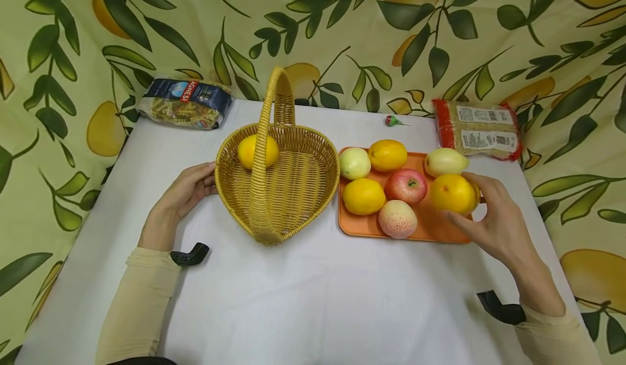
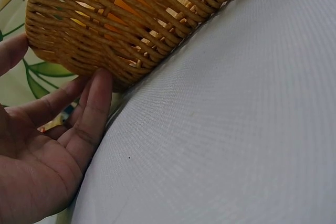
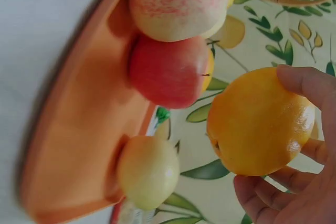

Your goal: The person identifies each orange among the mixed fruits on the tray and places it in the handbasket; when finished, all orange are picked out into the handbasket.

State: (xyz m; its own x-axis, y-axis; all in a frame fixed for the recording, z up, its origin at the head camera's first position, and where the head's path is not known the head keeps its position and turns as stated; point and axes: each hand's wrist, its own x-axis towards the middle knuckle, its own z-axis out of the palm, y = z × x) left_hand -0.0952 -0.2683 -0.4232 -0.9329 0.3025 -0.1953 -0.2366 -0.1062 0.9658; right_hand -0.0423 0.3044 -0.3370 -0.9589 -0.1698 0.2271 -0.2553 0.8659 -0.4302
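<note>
My right hand (image 1: 499, 218) holds an orange (image 1: 449, 194) between thumb and fingers, above the right end of an orange tray (image 1: 432, 229). In the right wrist view the orange (image 3: 257, 124) hangs apart from the other fruit. My left hand (image 1: 188, 188) rests its fingertips on the left side of a heart-shaped wicker basket (image 1: 235, 213); in the left wrist view those fingers touch the basket's woven wall (image 2: 105, 40). One yellow-orange fruit (image 1: 246, 150) lies inside the basket, partly behind its tall handle (image 1: 259, 191). On the tray sit a red apple (image 1: 406, 186), a pinkish peach (image 1: 398, 219) and several yellow or pale green fruits (image 1: 364, 196).
A pasta bag (image 1: 183, 103) lies at the back left of the white-covered table (image 1: 313, 300). At the back right is a red-edged clear package (image 1: 479, 128). Behind the tray lies a small wrapped lollipop (image 1: 393, 120). Leaf-patterned cloth (image 1: 313, 28) hangs along the back and sides.
</note>
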